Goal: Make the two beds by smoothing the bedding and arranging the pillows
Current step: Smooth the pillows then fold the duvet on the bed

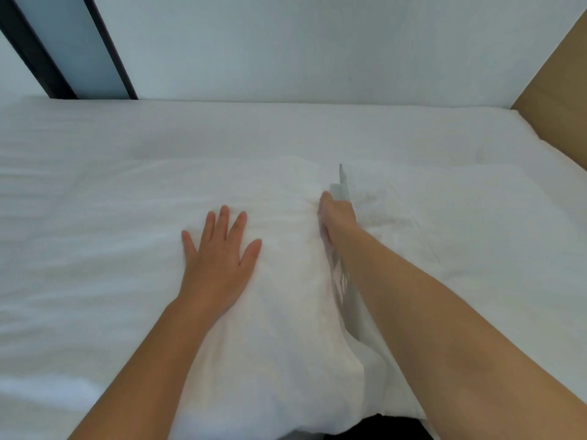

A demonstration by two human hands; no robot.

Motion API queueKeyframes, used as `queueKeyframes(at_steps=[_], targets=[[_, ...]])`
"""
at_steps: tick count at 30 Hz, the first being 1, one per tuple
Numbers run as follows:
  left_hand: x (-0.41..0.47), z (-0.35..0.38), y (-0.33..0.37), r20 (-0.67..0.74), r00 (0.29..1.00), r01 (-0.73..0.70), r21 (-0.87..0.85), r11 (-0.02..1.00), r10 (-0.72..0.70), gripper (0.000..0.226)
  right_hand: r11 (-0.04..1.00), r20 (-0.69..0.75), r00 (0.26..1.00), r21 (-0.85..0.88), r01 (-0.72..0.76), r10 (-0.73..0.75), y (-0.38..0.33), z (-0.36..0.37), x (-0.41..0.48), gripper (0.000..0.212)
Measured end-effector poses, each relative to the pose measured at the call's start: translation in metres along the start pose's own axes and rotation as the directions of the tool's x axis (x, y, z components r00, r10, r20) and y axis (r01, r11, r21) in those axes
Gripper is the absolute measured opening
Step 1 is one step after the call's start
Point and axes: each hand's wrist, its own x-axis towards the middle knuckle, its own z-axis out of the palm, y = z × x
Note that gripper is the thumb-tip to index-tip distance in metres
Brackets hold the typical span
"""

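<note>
**A:** What are the left fingers point(224, 217) doing?

**B:** They are lying straight and spread, holding nothing. The left hand point(219, 249) is pressing flat on the pillow point(279, 312), I'd say pinning it while flattening the cover.

**A:** And the right?

**B:** Its fingers are sinking out of sight along the pillow's right edge, so I cannot tell whether they are gripping. The right hand point(336, 214) is probably squaring that side.

**A:** Where is the pillow lying?

**B:** On the sheet point(95, 154), mid-bed, with its near end reaching toward the person and more white bedding touching its right side. The wall point(286, 42) is standing well beyond.
</note>
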Motion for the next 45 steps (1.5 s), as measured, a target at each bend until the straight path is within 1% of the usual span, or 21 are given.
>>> queueKeyframes(at_steps=[4, 7, 11, 14, 17, 20, 23, 26, 28, 31, 33, 35, 36, 37, 38, 40, 41, 42, 43, 44, 45], targets=[[0.033, -0.002, 0.009, -0.009, 1.000, -0.024, 0.018, 1.000, 0.024, 0.065, 0.994, -0.014, 0.996, -0.073, 0.085, -0.086, -0.022, -0.001, 0.013, 0.033], [0.041, 0.002, 0.012, 0.002, 0.999, -0.034, 0.044, 0.998, 0.034, 0.064, 0.977, -0.058, 0.997, -0.209, 0.039, -0.052, -0.001, 0.001, 0.016, 0.031], [0.045, 0.009, 0.002, -0.006, 1.000, -0.019, 0.086, 0.996, 0.020, 0.065, 0.981, -0.062, 0.986, -0.126, 0.145, -0.154, -0.001, 0.015, 0.021, 0.039], [0.047, 0.014, 0.003, -0.009, 1.000, -0.020, 0.124, 0.992, 0.022, 0.067, 0.980, -0.041, 0.991, -0.157, 0.121, -0.129, -0.009, 0.008, 0.036, 0.054], [0.052, 0.019, 0.005, -0.024, 0.999, -0.020, 0.132, 0.991, 0.023, 0.068, 0.983, -0.026, 0.995, -0.155, 0.096, -0.101, -0.010, -0.001, 0.046, 0.035], [0.049, 0.022, 0.003, 0.007, 0.999, -0.038, 0.141, 0.989, 0.038, 0.068, 0.879, -0.064, 0.993, -0.472, 0.059, -0.101, 0.004, -0.016, 0.039, 0.036], [0.047, 0.020, 0.002, 0.025, 0.999, -0.033, 0.139, 0.990, 0.030, 0.066, 0.995, 0.046, 0.994, -0.024, -0.102, 0.103, 0.014, -0.020, 0.034, 0.030], [0.038, 0.009, 0.018, 0.031, 0.988, -0.155, 0.027, 0.988, 0.154, 0.061, 0.995, 0.127, 0.990, 0.062, -0.076, 0.067, 0.019, -0.024, 0.012, 0.030], [0.027, 0.001, 0.037, 0.023, 0.921, -0.387, -0.042, 0.921, 0.388, 0.066, 0.993, 0.155, 0.984, 0.069, -0.093, 0.082, 0.025, -0.037, -0.008, 0.027], [0.009, 0.001, 0.068, 0.153, 0.684, -0.724, 0.023, 0.690, 0.713, 0.060, 0.921, 0.335, 0.921, 0.259, -0.292, 0.198, 0.037, -0.068, -0.045, 0.015], [0.006, 0.011, 0.073, 0.347, 0.559, -0.825, 0.143, 0.547, 0.753, 0.063, 0.894, 0.389, 0.888, 0.261, -0.363, 0.247, 0.048, -0.082, -0.063, 0.038], [0.009, 0.024, 0.061, 0.441, 0.505, -0.862, 0.214, 0.459, 0.742, 0.066, 0.889, 0.364, 0.899, 0.287, -0.356, 0.242, 0.053, -0.085, -0.082, 0.046], [0.012, 0.031, 0.053, 0.468, 0.502, -0.864, 0.237, 0.444, 0.727, 0.066, 0.886, 0.395, 0.892, 0.302, -0.352, 0.219, 0.054, -0.084, -0.090, 0.019], [0.013, 0.033, 0.047, 0.493, 0.511, -0.859, 0.255, 0.445, 0.704, 0.067, 0.909, 0.352, 0.912, 0.273, -0.316, 0.211, 0.064, -0.082, -0.092, 0.056], [0.013, 0.034, 0.043, 0.503, 0.521, -0.852, 0.268, 0.449, 0.689, 0.067, 0.947, 0.325, 0.935, 0.234, -0.222, 0.139, 0.069, -0.081, -0.097, 0.047], [0.011, 0.036, 0.045, 0.468, 0.541, -0.841, 0.281, 0.462, 0.699, 0.067, 0.985, 0.251, 0.957, -0.050, 0.164, -0.147, 0.076, -0.086, -0.109, 0.040], [0.005, 0.031, 0.051, 0.418, 0.564, -0.826, 0.293, 0.481, 0.713, 0.065, 0.881, 0.224, 0.910, -0.253, 0.399, -0.348, 0.079, -0.091, -0.114, 0.037], [-0.005, 0.024, 0.059, 0.342, 0.603, -0.796, 0.303, 0.523, 0.720, 0.063, 0.690, 0.199, 0.827, -0.469, 0.551, -0.525, 0.083, -0.097, -0.116, 0.036], [-0.014, 0.018, 0.066, 0.272, 0.650, -0.759, 0.276, 0.589, 0.710, 0.064, 0.489, 0.212, 0.743, -0.635, 0.598, -0.635, 0.085, -0.103, -0.117, 0.038], [-0.026, 0.012, 0.071, 0.246, 0.700, -0.714, 0.224, 0.663, 0.671, 0.070, 0.351, 0.215, 0.722, -0.761, 0.546, -0.658, 0.089, -0.108, -0.115, 0.045], [-0.039, 0.008, 0.073, 0.255, 0.734, -0.675, 0.166, 0.719, 0.629, 0.076, 0.269, 0.249, 0.767, -0.836, 0.479, -0.592, 0.093, -0.111, -0.114, 0.056]])
